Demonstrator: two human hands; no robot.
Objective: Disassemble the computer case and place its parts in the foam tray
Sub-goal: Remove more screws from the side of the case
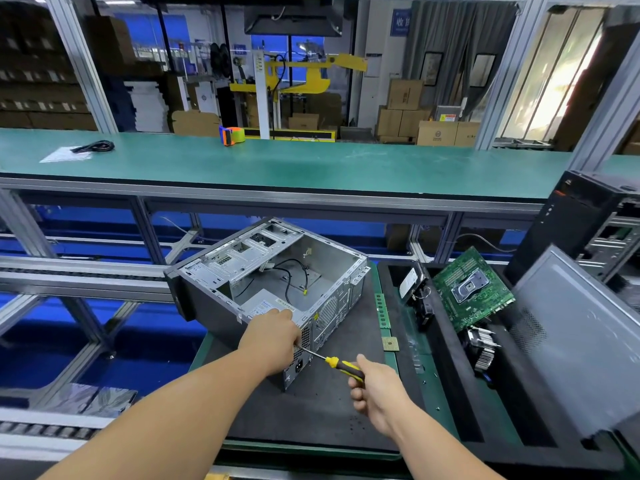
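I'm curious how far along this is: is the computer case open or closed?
Open. The computer case lies with its side panel off, so the bare metal interior, loose black cables and power supply show.
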